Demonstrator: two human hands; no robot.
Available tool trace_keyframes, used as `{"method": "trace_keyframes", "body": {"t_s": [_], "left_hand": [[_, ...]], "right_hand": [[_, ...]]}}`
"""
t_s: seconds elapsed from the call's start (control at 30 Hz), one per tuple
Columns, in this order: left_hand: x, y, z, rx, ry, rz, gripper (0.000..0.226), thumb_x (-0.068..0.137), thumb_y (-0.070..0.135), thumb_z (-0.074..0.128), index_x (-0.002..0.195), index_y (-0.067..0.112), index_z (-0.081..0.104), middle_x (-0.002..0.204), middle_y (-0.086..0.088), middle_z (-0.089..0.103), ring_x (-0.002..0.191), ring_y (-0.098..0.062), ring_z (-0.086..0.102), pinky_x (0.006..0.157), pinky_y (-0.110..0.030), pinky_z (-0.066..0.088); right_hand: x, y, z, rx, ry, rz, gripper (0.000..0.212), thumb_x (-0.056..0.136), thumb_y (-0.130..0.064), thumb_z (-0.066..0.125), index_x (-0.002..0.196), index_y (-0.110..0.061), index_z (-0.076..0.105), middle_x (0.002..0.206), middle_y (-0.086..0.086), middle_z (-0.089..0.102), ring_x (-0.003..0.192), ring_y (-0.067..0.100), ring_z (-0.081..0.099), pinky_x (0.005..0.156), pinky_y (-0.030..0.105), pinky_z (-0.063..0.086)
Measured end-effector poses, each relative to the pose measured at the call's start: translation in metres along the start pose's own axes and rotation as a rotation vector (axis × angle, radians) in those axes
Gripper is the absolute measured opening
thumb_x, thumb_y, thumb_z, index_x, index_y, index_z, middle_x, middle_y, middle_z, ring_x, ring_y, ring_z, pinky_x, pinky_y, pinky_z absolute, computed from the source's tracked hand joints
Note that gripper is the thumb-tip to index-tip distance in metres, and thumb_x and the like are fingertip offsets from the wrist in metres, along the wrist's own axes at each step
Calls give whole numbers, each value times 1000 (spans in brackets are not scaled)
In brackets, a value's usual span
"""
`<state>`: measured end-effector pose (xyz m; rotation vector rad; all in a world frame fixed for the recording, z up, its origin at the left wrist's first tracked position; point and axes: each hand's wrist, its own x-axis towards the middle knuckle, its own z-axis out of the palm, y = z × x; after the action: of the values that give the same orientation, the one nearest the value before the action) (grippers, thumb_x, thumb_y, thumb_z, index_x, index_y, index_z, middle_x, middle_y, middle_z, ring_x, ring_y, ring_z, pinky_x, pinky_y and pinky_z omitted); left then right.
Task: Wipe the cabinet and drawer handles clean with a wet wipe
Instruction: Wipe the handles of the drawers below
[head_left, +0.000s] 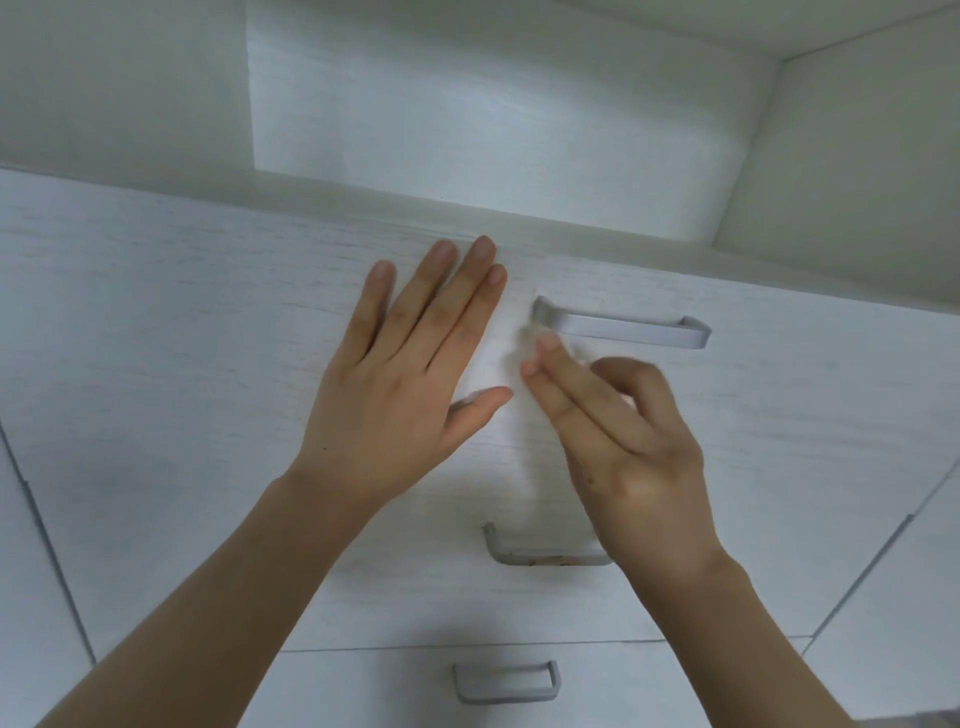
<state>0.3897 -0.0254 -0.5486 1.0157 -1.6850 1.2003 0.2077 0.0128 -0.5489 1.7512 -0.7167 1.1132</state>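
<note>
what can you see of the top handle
The top handle is a slim bar, silver-grey and metal-looking, with both ends bent back into the white wood-grain drawer front. It runs sideways and is the highest of three handles. A blurred white wipe, pinched in the right hand, seems to meet its left end; the rest is bare. The left hand rests flat on the front to its left, clear of it.

Home: white drawers, metal handles
</note>
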Motion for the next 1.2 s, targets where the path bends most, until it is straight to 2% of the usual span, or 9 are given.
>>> {"method": "trace_keyframes", "body": {"t_s": [0.07,0.13,0.33,0.47,0.6,0.77,0.87,1.0,1.2], "left_hand": [[-7,3,-1,-15,-25,-18,69,97,49,45,148,6,26,154,-9,20,143,-25,20,117,-47,14],[-19,7,-2,-25,-57,-27,71,96,48,46,149,7,23,155,-9,19,144,-25,19,118,-47,13],[-63,21,-6,-69,-146,-19,67,97,47,42,148,7,24,155,-11,22,145,-27,19,117,-49,16],[-95,33,-10,-118,-257,-4,68,95,47,40,148,7,26,156,-10,22,145,-27,17,118,-49,14],[-115,44,-11,-169,-313,-20,70,93,46,41,149,6,26,157,-10,21,145,-28,16,118,-49,13],[-128,56,-10,-223,-324,-53,69,93,44,43,147,4,29,156,-12,23,145,-29,17,117,-51,15],[-133,60,-8,-239,-329,-59,69,93,43,43,147,3,28,156,-12,21,145,-30,15,118,-51,14],[-136,66,-5,-259,-319,-91,71,92,42,45,148,3,26,156,-13,19,146,-30,12,118,-50,11],[-138,75,2,-261,-314,-125,76,89,43,47,149,5,19,157,-11,10,146,-30,3,118,-50,3]], "right_hand": [[-11,-5,-5,36,-43,57,31,84,14,58,109,-2,68,119,8,64,84,20,50,67,24,48],[-20,-12,-10,109,-19,231,29,79,9,69,105,-6,71,112,4,68,84,18,51,68,17,45],[-36,-28,-33,605,92,1009,15,84,-26,68,90,-41,69,94,-15,70,83,1,63,70,3,43],[-58,-23,-44,729,101,1321,4,83,-32,67,86,-35,69,82,-15,70,77,2,65,68,4,46],[-82,-23,-45,695,-10,1428,6,86,-37,63,90,-38,67,81,-18,70,76,-1,66,69,8,48],[-110,-28,-38,695,-89,1539,7,85,-33,66,79,-35,66,87,-4,70,85,11,68,70,19,42],[-119,-26,-34,668,-127,1549,4,82,-32,70,78,-33,68,78,-11,70,78,4,65,68,17,41],[-121,-21,-27,676,-69,1526,4,80,-29,73,78,-33,72,72,-20,68,72,-4,61,70,15,45],[-126,-31,-18,708,35,1460,9,85,-25,68,87,-31,74,83,-9,72,76,0,64,66,4,44]]}}
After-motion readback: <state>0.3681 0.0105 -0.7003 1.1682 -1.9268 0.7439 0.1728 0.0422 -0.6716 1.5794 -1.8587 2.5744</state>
